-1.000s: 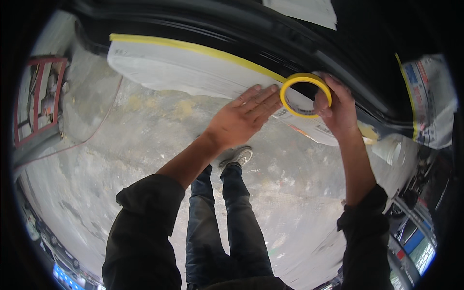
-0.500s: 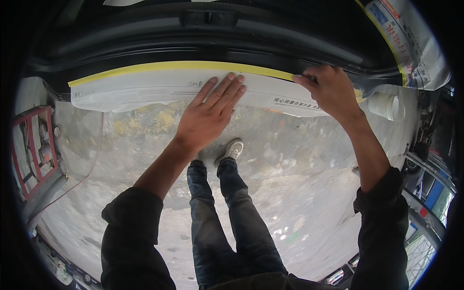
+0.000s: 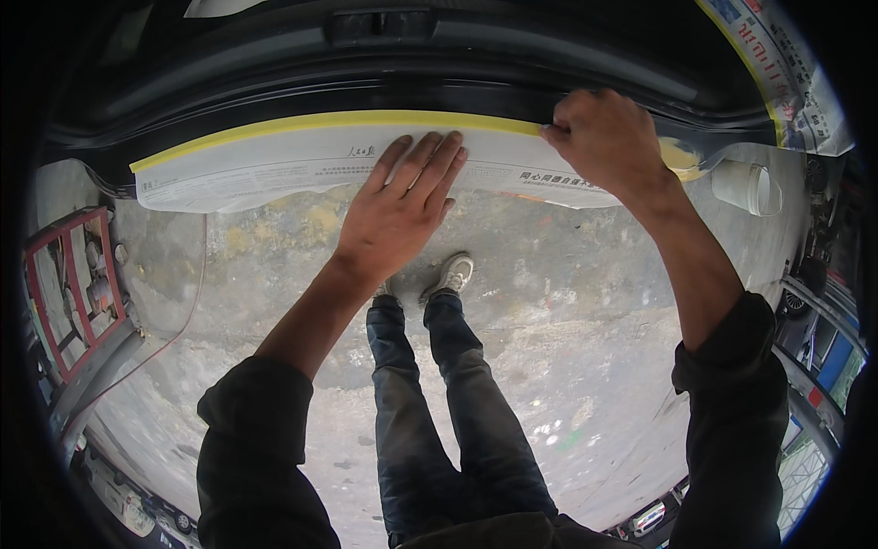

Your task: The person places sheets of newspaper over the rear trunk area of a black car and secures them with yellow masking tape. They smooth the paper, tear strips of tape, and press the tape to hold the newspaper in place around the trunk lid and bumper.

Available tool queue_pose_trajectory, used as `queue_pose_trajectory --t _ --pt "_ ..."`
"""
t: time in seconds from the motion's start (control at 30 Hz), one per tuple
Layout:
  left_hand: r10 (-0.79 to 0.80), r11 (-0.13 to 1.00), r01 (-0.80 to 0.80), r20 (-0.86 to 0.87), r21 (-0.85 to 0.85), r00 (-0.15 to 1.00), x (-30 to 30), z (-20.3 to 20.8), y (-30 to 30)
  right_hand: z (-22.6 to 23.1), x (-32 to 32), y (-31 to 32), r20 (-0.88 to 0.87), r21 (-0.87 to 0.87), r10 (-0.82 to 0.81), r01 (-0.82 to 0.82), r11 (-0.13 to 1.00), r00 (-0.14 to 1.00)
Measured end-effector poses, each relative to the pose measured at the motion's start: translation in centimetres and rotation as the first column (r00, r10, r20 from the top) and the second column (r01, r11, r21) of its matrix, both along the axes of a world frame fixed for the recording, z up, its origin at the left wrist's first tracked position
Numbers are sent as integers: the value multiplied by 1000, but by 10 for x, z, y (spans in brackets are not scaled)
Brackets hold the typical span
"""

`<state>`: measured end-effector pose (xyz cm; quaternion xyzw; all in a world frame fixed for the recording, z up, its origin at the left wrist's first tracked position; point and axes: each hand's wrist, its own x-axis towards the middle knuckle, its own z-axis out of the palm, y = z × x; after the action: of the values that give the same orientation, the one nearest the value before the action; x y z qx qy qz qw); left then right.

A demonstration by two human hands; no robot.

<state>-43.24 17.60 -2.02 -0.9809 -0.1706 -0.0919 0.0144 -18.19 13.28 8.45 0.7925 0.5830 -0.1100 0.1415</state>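
A long strip of newspaper (image 3: 247, 174) hangs along the lower edge of a black car body panel (image 3: 393, 97). Yellow masking tape (image 3: 302, 121) runs along the paper's top edge and lies against the panel. My left hand (image 3: 398, 197) rests on the middle of the paper, fingers stretched out and pointing up toward the tape. At the right part of the strip, my right hand (image 3: 608, 142) is closed, thumb and curled fingers pinching the tape. The hand and wrist hide the right end of the paper and tape.
More taped newspaper (image 3: 777, 78) covers the upper right. Below the panel's right end stands a white bucket (image 3: 745, 188), near a yellowish patch (image 3: 677, 157) on the bodywork. A red frame (image 3: 78, 284) stands at left, with a thin hose (image 3: 194, 288) across the concrete floor.
My right hand has shifted slightly up and left, its fingers curling tighter at the tape. My left hand stays on the paper. The whole view has shifted a little.
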Motion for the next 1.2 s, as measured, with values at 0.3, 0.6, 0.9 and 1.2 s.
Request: queue_pose_trajectory --t 0.3,0.6,0.9,1.2 --pt "9 982 5 74 -186 997 1 1 9 10 8 -7 -52 -38 61 -63 997 997" --pt "32 983 -29 13 -179 999 5 1 3 23 145 -145 -22 253 215 -202 946 976" --pt "-64 964 65 10 -258 998 54 2 -37 -2 171 -169 -3 373 15 -13 928 1000" --pt "-235 967 232 -16 -101 972 120 1 -52 -5 175 -159 -5 350 -5 7 937 1000"
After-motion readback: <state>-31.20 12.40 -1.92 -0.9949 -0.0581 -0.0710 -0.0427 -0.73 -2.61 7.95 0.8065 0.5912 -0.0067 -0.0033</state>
